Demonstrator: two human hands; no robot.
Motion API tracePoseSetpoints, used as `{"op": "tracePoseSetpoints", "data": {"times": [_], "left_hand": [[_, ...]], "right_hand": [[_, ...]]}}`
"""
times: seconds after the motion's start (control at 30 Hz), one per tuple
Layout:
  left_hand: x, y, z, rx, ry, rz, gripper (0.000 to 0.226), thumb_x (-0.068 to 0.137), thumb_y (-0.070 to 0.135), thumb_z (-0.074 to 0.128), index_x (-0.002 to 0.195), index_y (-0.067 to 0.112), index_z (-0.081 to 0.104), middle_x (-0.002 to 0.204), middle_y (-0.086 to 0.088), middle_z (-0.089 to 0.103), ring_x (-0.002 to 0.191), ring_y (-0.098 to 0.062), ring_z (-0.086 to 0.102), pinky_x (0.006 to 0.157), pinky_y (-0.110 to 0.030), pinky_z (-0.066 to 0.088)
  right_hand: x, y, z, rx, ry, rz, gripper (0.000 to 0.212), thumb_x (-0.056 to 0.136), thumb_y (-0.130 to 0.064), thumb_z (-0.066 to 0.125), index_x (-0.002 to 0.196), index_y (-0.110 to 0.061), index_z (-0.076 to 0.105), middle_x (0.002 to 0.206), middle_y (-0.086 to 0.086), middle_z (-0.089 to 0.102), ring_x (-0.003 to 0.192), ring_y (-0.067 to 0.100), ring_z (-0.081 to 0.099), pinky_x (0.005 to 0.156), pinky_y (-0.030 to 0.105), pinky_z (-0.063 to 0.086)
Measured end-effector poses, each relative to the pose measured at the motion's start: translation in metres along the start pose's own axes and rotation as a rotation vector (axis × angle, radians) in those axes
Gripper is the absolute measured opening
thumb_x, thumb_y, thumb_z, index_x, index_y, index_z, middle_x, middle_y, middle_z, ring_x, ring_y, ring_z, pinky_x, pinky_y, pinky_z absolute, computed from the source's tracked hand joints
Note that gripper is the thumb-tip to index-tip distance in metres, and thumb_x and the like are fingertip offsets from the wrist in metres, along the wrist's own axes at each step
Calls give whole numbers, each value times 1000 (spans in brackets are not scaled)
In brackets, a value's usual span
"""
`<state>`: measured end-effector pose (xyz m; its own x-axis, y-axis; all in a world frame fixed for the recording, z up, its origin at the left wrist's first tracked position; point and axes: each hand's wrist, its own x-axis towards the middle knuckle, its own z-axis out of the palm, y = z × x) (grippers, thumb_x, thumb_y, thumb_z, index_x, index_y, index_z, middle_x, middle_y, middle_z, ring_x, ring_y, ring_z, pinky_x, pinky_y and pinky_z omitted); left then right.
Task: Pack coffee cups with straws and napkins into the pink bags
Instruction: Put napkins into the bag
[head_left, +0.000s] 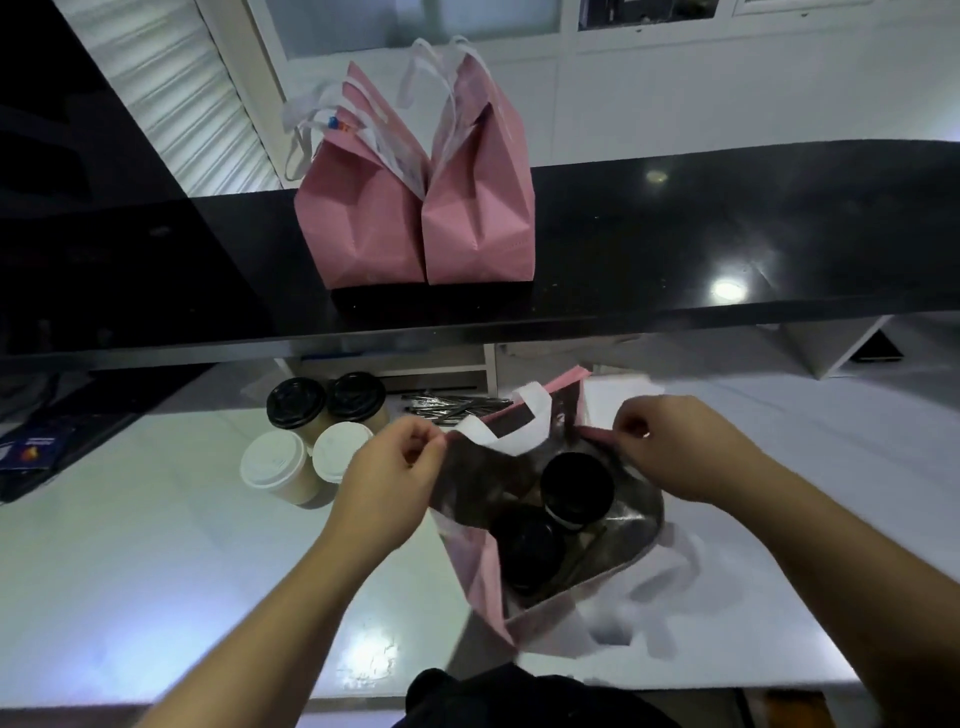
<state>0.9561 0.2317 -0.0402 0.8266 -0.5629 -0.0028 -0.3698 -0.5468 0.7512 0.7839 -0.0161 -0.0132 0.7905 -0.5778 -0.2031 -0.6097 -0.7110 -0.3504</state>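
An open pink bag stands on the white counter in front of me. Two black-lidded coffee cups stand inside it, with what looks like a straw beside them. My left hand pinches the bag's left rim and my right hand pinches the right rim, holding the mouth apart. Two packed pink bags stand side by side on the raised black ledge. Several more cups wait to the left of the bag, two with black lids and two with white lids.
Wrapped straws lie in a pile behind the bag, and white napkins sit behind my right hand. The glossy black ledge runs across above the white counter. Dark items lie at the far left edge.
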Motion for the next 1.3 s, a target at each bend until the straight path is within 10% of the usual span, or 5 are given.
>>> {"op": "tracePoseSetpoints", "data": {"times": [0.2,0.6,1.0,1.3], "left_hand": [[39,-4,-4,-171,-153,26,12,101,37,65,91,39,72,87,15,77,79,0,72,67,-20,53],[58,-13,8,-319,-237,33,10,101,35,67,95,35,76,93,5,79,84,-12,76,70,-25,62],[58,-12,10,-391,-249,-3,21,88,52,67,95,34,76,95,5,78,92,-13,75,77,-27,57],[58,-9,8,-328,-263,0,12,101,24,67,97,30,77,101,5,79,98,-14,75,82,-27,62]], "right_hand": [[-44,-8,11,117,-98,-7,29,102,-52,51,97,-32,72,77,-20,66,69,-3,60,56,17,39],[-12,35,14,447,-61,239,32,100,-25,51,79,-22,74,72,-8,76,64,12,72,67,38,64],[138,68,110,-54,-93,125,46,95,-31,68,137,-14,59,134,14,58,121,32,55,100,43,51],[149,92,142,-82,0,85,43,92,-30,70,132,-15,64,136,12,58,123,32,50,97,42,49]]}}
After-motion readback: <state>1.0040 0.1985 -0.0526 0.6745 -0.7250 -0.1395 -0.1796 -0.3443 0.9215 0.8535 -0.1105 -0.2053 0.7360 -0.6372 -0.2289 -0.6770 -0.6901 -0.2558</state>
